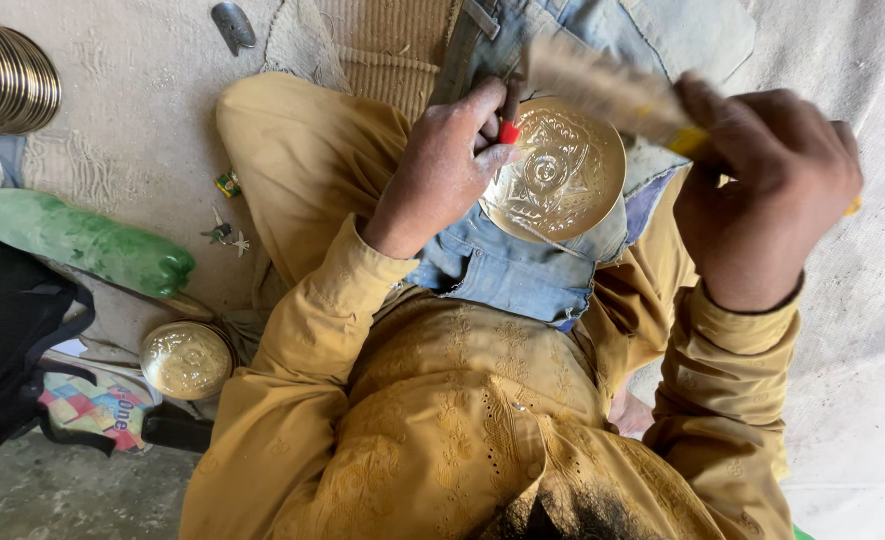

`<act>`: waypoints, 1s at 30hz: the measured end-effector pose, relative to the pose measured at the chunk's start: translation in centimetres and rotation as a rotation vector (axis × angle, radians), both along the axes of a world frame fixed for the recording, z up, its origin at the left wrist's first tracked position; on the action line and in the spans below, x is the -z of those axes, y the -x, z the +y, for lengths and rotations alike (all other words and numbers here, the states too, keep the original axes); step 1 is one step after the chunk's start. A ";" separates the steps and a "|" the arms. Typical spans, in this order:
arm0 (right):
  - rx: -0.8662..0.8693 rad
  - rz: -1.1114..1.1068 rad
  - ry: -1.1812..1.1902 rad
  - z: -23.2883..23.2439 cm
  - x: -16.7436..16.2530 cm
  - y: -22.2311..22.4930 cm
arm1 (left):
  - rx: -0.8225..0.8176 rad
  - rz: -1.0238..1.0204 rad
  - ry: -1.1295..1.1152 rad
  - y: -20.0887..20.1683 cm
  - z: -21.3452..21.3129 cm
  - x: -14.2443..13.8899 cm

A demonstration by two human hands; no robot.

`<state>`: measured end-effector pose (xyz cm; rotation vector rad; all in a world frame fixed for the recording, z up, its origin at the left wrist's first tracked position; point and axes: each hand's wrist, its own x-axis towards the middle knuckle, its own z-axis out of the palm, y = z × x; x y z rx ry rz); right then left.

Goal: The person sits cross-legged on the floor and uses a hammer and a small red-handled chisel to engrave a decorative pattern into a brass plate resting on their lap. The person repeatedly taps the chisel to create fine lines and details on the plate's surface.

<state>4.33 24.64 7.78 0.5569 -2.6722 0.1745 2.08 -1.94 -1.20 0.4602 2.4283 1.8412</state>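
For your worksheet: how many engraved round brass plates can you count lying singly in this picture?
2. One engraved plate rests on the person's lap under the left hand; another plate lies on the floor at lower left. The stack of discs at top left may hold more.

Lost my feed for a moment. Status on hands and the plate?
Left hand pins a red-tipped tool on the brass plate. Right hand holds a blurred mallet above. Nothing in the way.

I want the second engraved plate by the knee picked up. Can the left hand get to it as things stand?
Probably not yet: the left hand is pinching a red-tipped tool against the brass plate on the lap. The second plate lies uncovered beside the left knee.
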 end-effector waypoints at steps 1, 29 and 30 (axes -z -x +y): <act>-0.010 0.011 -0.006 -0.1 -0.1 0.1 | 0.001 0.012 -0.020 0.0 0.0 0.0; -0.130 0.027 -0.154 -2.4 -1.4 2.3 | -0.011 -0.177 -0.073 -1.1 -0.7 0.5; -0.081 0.005 -0.054 -2.5 -1.5 2.2 | -0.009 -0.154 -0.063 -0.9 -0.6 0.5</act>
